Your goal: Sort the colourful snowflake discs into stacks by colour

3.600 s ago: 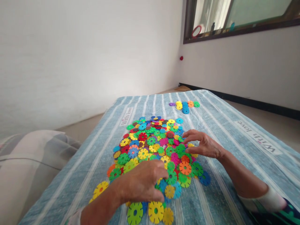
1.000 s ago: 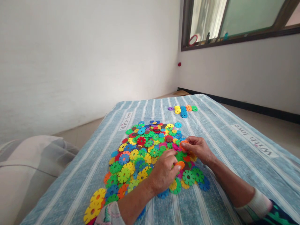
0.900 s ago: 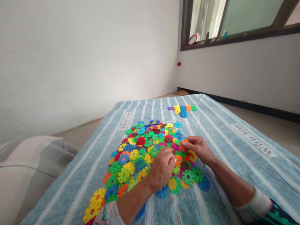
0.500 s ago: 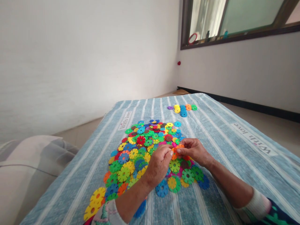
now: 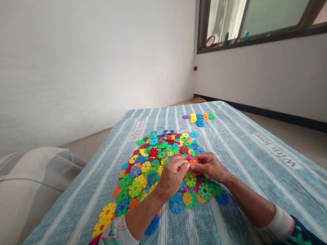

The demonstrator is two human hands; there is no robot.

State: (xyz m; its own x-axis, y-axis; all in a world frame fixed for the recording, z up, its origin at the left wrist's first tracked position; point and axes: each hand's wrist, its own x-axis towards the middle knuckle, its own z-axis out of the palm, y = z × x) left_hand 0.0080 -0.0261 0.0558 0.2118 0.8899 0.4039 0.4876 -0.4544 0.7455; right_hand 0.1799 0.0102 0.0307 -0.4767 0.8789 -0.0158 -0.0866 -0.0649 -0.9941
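Note:
Orange notched plastic discs (image 5: pixel 193 162) are pinched between my two hands, above the right side of a loose pile of notched discs. My left hand (image 5: pixel 174 173) is closed, thumb and forefinger gripping from the left. From the right, my right hand (image 5: pixel 211 166) is closed on the orange too, its thumb toward me. The fingers cover much of the orange, so I cannot tell how the pieces join. Just below the hands lie a lime green disc (image 5: pixel 190 179) and a green disc (image 5: pixel 204 191).
A blue striped cloth (image 5: pixel 237 170) covers the table. Toward its far edge lie a purple disc (image 5: pixel 185 117), a yellow stack (image 5: pixel 193 118), a blue stack (image 5: pixel 200 120), an orange stack (image 5: pixel 205 116) and a green one (image 5: pixel 212 116). Draped fabric (image 5: pixel 38 190) stands at the left.
The orange discs have tilted between my fingers and now show flatter, with less of them visible. My right hand has shifted slightly left and down.

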